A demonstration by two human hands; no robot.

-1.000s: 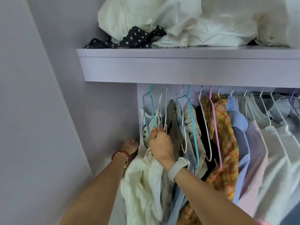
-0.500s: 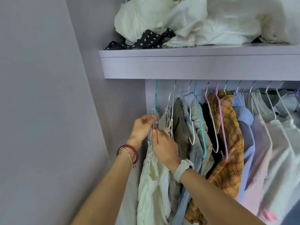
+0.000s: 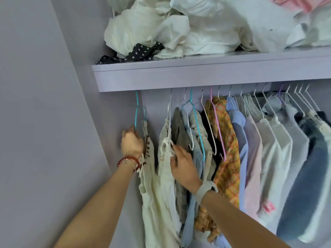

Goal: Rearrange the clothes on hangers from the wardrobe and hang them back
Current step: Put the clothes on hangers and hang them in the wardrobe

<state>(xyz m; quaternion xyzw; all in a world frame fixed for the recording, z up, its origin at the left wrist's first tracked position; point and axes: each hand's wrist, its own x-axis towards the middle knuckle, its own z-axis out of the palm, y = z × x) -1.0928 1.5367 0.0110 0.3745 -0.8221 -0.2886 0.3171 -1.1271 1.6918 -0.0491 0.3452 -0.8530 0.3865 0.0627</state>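
Your left hand (image 3: 132, 144) is by the wall, fingers curled tight round the bottom of the teal hanger (image 3: 137, 111), which holds a cream top (image 3: 149, 185) at the far left of the row. Your right hand (image 3: 184, 167) has loose, spread fingers touching the white top (image 3: 165, 158) on the next hanger. More clothes (image 3: 250, 149) hang close together to the right, under the shelf (image 3: 197, 77).
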